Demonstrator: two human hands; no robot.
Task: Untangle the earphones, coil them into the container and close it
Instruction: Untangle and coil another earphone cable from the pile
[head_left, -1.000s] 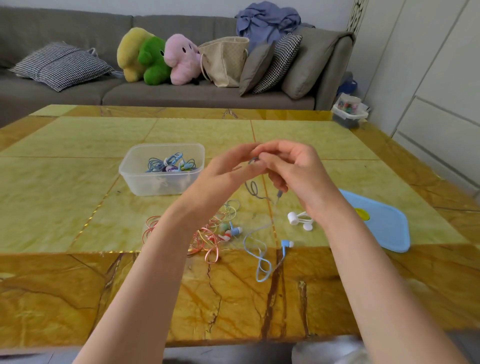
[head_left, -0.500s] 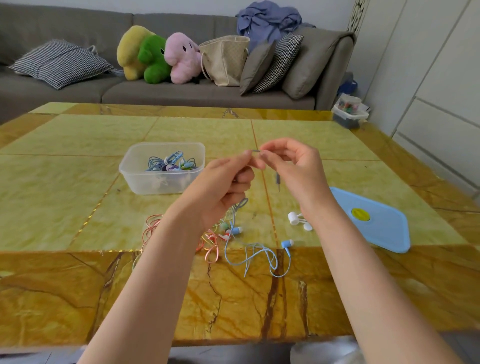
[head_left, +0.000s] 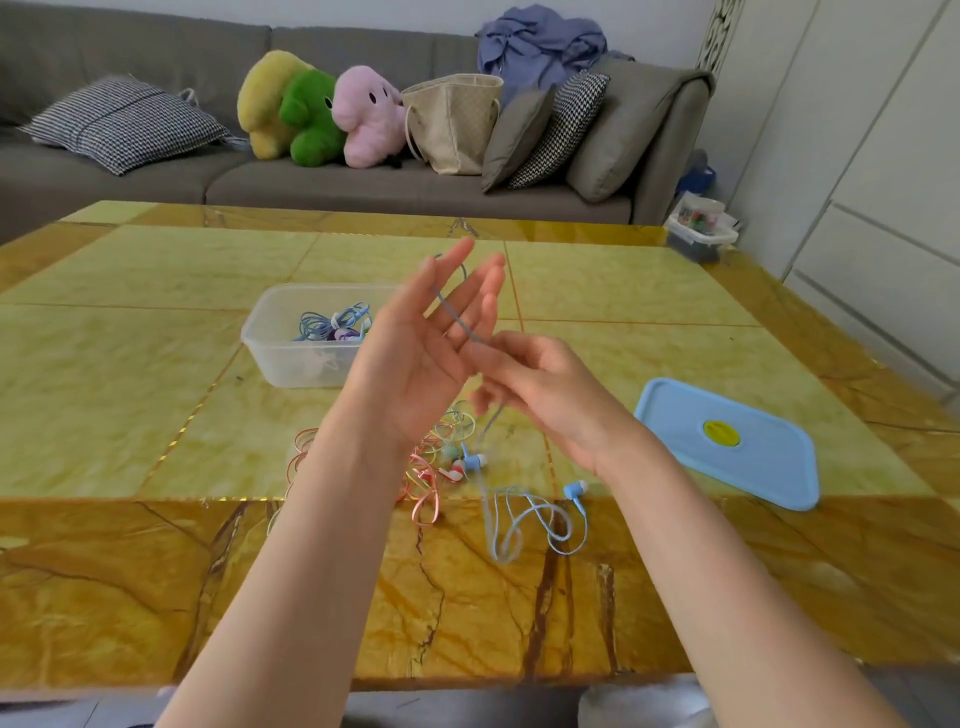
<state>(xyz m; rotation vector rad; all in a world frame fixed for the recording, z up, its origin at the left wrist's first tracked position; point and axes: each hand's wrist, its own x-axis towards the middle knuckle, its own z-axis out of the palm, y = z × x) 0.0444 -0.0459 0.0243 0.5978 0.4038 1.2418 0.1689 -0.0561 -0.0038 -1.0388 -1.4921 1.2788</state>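
The left hand (head_left: 415, 358) stands spread, fingers straight, as a winding form; the right hand (head_left: 540, 387) beside it pinches the blue earphone cable (head_left: 457, 319), laying it across those fingers.

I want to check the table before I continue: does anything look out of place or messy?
Yes. Tangled pink earphones lie loose on the table beside the blue earphones, not in the container; its lid lies apart.
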